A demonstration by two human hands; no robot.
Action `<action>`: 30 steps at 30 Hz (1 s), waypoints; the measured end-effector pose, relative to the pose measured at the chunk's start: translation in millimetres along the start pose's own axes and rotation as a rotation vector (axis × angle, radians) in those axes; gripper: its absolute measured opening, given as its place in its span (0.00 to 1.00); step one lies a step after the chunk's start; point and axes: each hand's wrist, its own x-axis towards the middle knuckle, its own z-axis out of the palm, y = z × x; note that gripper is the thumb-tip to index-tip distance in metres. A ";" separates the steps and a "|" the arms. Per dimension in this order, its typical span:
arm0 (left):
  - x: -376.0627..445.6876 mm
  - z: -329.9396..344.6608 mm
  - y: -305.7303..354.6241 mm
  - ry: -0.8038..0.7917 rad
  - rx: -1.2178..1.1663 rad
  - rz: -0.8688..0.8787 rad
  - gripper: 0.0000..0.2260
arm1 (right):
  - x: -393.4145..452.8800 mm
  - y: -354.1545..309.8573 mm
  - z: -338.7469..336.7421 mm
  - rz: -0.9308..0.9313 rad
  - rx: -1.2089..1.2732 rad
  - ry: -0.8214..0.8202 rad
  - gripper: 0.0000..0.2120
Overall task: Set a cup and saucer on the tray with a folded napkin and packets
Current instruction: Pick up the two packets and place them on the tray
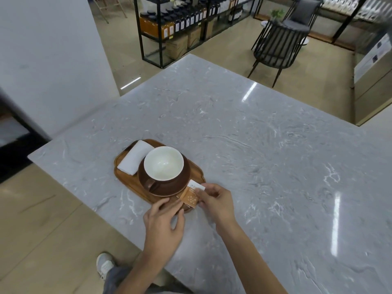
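Bare forearms, grey trousers, pale sneaker

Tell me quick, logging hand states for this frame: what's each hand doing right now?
Left hand: open, fingers spread by the tray edge, holding nothing visible.
Right hand: closed, pinching the packets at the tray's near corner.

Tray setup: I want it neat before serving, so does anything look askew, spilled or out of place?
Nothing spilled or damaged. The cup sits upright and empty on its saucer, with the folded napkin beside it on the tray. Only the packets look unsettled: they overlap at the tray's near corner, held by the right hand, left hand alongside.
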 end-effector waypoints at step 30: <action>15.5 -34.5 -21.6 -0.154 -0.213 0.299 0.11 | -1.9 -7.5 -2.3 -0.328 -0.458 0.197 0.06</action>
